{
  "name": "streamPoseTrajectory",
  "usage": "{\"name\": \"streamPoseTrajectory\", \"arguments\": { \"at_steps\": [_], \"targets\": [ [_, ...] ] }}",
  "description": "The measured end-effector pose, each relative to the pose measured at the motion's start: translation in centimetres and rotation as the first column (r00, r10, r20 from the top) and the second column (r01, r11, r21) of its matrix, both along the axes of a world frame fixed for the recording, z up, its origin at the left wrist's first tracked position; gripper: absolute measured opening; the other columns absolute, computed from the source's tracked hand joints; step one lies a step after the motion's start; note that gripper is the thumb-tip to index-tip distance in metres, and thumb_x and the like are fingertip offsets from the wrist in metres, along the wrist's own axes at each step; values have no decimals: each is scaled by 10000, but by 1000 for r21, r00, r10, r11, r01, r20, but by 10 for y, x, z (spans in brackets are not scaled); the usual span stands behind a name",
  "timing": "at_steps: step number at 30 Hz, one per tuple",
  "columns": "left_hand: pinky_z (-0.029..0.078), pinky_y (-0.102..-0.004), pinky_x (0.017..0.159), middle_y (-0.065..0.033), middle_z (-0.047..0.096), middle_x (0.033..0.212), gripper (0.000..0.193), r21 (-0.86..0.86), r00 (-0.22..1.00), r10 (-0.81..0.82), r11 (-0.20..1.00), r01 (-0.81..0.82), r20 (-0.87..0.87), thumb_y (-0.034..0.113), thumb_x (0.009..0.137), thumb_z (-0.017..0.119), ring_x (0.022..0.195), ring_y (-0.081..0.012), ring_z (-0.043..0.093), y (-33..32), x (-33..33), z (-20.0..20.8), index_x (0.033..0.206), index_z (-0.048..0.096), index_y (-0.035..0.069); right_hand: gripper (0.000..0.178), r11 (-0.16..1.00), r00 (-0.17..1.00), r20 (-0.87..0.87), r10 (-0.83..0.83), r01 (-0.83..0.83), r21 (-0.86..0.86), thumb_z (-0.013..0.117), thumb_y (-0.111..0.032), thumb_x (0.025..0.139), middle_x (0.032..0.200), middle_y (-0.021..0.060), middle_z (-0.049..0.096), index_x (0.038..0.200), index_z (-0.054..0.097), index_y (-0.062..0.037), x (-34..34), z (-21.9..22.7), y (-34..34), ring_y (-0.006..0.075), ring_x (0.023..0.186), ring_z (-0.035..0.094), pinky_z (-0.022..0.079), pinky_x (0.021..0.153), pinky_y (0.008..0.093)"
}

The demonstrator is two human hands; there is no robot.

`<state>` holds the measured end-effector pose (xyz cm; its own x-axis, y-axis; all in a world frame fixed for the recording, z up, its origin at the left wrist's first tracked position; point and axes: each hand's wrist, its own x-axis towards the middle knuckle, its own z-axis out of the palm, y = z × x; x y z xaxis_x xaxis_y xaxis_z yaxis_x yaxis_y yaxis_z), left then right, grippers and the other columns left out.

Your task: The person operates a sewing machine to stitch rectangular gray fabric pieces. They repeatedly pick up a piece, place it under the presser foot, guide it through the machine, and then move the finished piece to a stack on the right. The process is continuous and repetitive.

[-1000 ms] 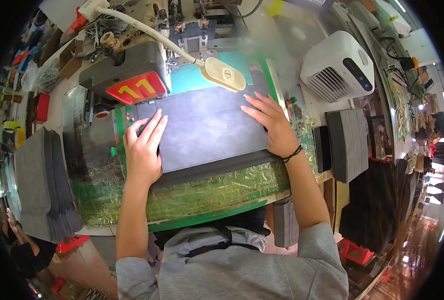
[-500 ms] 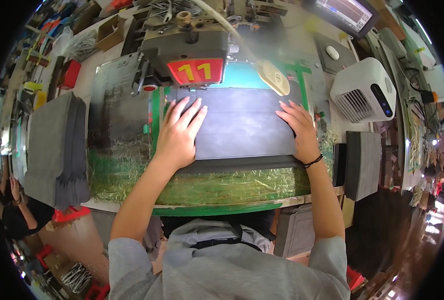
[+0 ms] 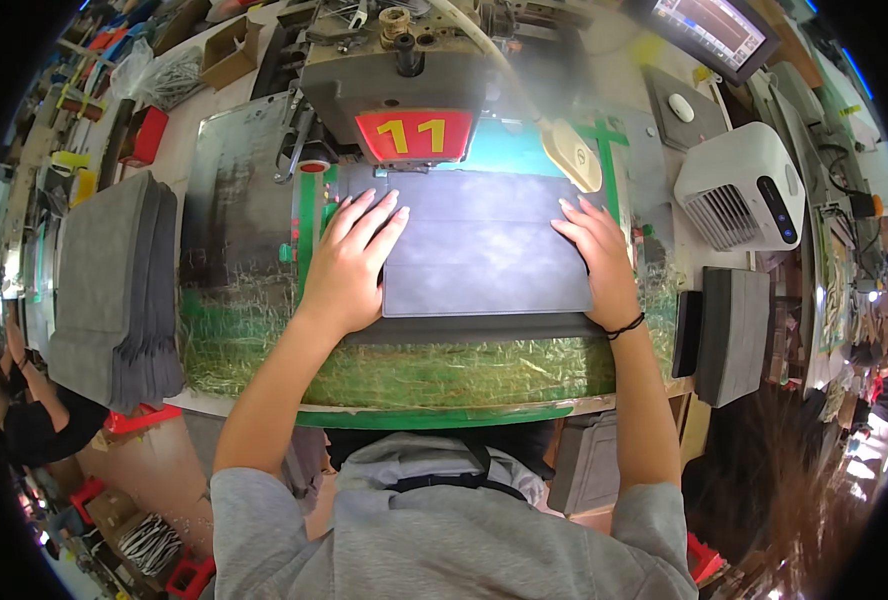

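1. At mid-bench, between both hands: gray panel [image 3: 484,250], flat, darker sheet [image 3: 464,328] showing along its near edge.
2. Left hand [image 3: 354,255] on panel's left edge; fingers outstretched, slightly spread, not clenched.
3. Right hand [image 3: 607,262] on right edge; fingers extended on top, thumb hidden, can't tell if pinching.
4. Far side: machine head [image 3: 394,88] left, lamp [image 3: 569,158] by panel's far right corner.
5. Left: gray stack [image 3: 104,275].
6. Right: vented white box [image 3: 744,185], second stack [image 3: 739,335] nearer, mouse [image 3: 681,107] and monitor [image 3: 709,30] farther.

Monitor [image 3: 719,35] cut off @ top, thumbs of both hands [image 3: 344,265] [image 3: 612,272] prob. hidden
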<state>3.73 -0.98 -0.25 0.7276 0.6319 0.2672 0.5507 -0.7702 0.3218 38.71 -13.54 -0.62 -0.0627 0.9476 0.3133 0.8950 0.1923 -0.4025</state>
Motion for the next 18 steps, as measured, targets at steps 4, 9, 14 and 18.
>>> {"name": "streamPoseTrajectory", "arguments": {
  "at_steps": [4,9,14,18],
  "targets": [
    [350,-538,1267,-145,574,1577,721,-3,1000,2,1000,-2,7,-111,782,554,1483,-407,477,3,-9,3,1482,627,47,432,1000,1000,4,-4,4,-22,593,-100,924,1504,116,633,1342,702,-108,-10,-2,3,378,1488,489,315,1273,551],
    [359,-538,1256,-152,585,1567,706,-13,1000,9,1000,-9,20,-109,785,544,1470,-414,491,7,-22,4,1469,639,36,459,999,999,34,7,-6,-32,589,-74,901,1509,115,626,1348,686,-110,-24,-1,9,375,1488,484,313,1271,547],
    [367,-542,1259,-138,579,1570,742,3,1000,5,1000,-5,8,-120,752,572,1470,-403,487,14,-35,3,1471,638,50,469,1000,999,30,19,-18,-23,586,-60,896,1511,127,622,1353,677,-113,-35,-1,14,386,1480,489,309,1265,556],
    [358,-535,1253,-160,592,1563,597,-23,1000,12,1000,-12,0,9,871,584,1472,-417,492,17,-46,4,1464,646,17,473,999,1000,26,15,-14,-35,591,-53,890,1514,129,619,1353,675,-107,-46,-2,17,391,1482,486,309,1262,565]
  ]
}}
